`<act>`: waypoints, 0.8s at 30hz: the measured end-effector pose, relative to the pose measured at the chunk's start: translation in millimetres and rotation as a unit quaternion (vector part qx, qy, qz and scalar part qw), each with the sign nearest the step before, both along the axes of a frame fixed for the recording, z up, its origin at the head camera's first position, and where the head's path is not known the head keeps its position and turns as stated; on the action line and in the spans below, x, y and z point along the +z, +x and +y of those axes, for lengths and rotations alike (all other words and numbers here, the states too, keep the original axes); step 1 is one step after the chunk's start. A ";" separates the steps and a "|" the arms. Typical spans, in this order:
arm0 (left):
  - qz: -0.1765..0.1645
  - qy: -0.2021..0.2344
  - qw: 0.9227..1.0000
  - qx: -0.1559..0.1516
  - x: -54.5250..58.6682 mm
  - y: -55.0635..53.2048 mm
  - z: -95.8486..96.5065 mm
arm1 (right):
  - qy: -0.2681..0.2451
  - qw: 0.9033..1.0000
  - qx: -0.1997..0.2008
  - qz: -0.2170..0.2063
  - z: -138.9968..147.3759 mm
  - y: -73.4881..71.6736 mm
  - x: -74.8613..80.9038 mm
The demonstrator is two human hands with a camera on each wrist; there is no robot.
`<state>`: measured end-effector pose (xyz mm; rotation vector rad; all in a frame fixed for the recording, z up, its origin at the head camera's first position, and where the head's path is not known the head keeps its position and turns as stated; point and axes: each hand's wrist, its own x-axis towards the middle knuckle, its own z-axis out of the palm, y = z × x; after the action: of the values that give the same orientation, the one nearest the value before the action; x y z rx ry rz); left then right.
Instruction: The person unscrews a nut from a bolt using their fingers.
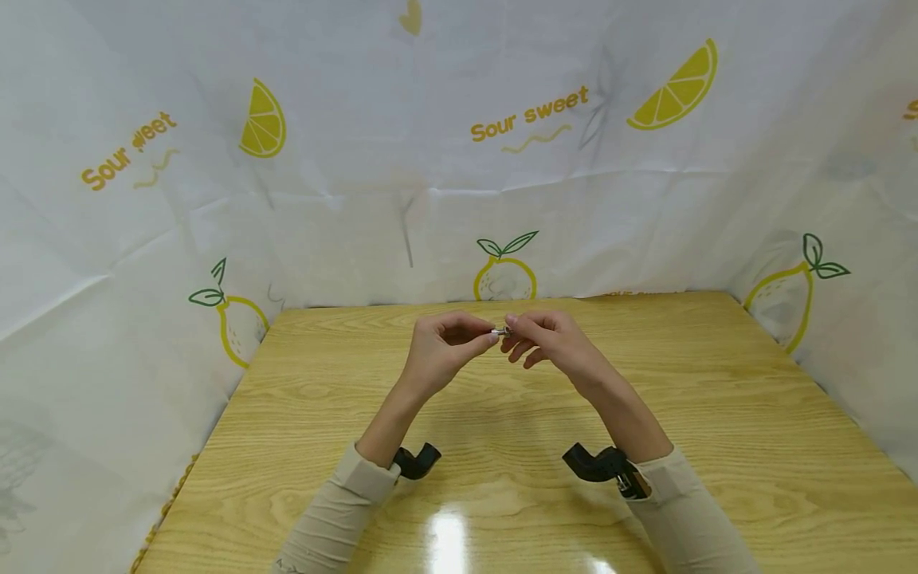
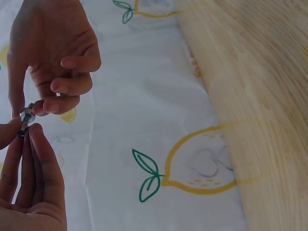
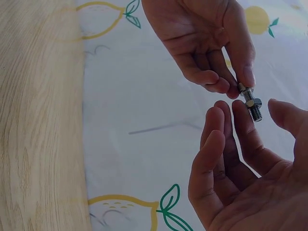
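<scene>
You have a small silver metal bolt with a threaded shaft (image 3: 257,114) up off the table, between your two hands, and a silver hexagonal metal nut (image 3: 253,103) sits partway along it. Your left hand (image 1: 443,347) pinches one end of the bolt between thumb and fingertips. Your right hand (image 1: 562,344) is at the other end with its grip loose: in the right wrist view its thumb stands apart from the bolt and its index fingertip is just beside the nut, though you cannot tell whether it touches.

At each of your wrists, by the cuffs of your beige long sleeves (image 1: 333,510), shows a black curved mount (image 1: 594,464). Below is a yellowish wood-grain table (image 1: 323,399), with bright glare near you. Around its back and sides hangs a white printed cloth (image 1: 344,239). On it you can read "Sour sweet" in orange lettering (image 1: 529,114) twice, left and right of centre; more orange print is cut off at the right edge and along the table's far edge. Yellow lemon slices (image 1: 677,92) and green-leaved lemon outlines (image 1: 534,281) surround the words.
</scene>
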<state>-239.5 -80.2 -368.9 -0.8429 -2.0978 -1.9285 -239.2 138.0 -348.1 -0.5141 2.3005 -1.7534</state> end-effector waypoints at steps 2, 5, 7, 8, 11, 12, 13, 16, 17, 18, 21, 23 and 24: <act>-0.001 -0.001 1.000 0.000 0.4 0.0 0.2 | -0.001 1.000 0.003 0.000 0.1 0.1 0.2; -0.001 -0.001 1.000 0.000 0.1 -0.4 0.0 | -0.006 1.000 0.011 0.004 -0.1 0.7 0.2; -0.001 -0.001 1.000 -0.001 -0.1 -0.5 0.0 | -0.010 1.000 0.016 0.006 -0.1 1.0 0.1; -0.001 0.000 1.000 -0.002 -0.2 -0.6 -0.2 | -0.013 1.000 0.017 0.007 -0.1 1.3 0.1; -0.003 0.001 1.000 -0.001 0.1 -0.2 -0.5 | -0.023 1.000 0.019 0.008 0.1 1.8 0.0; -0.003 0.002 1.000 -0.002 0.2 0.0 -0.6 | -0.027 0.999 0.020 0.010 0.4 1.9 -0.1; -0.003 0.003 1.000 -0.002 0.3 0.2 -0.6 | -0.031 0.999 0.022 0.011 0.7 2.0 -0.3; -0.002 0.003 1.000 0.000 0.6 0.4 -0.4 | -0.042 0.998 0.028 0.022 1.7 1.8 -1.2; -0.002 0.003 1.000 0.000 0.5 0.5 -0.3 | -0.046 0.998 0.031 0.029 2.2 1.8 -1.5; -0.002 0.004 1.000 -0.001 0.4 0.4 -0.1 | -0.051 0.998 0.033 0.035 2.4 1.8 -1.7; -0.002 0.006 1.000 -0.003 0.3 0.0 0.0 | -0.061 0.996 0.038 0.048 2.8 2.0 -2.0; -0.003 0.006 1.000 -0.004 0.0 -0.2 0.1 | -0.069 0.996 0.037 0.047 2.6 2.0 -2.1; -0.003 0.006 1.000 -0.003 0.1 -0.3 0.0 | -0.072 0.996 0.036 0.043 2.5 2.1 -2.1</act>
<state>-239.8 -80.2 -368.8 -0.8442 -2.0880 -1.9464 -237.1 140.5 -350.2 -0.7032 2.1912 -1.9073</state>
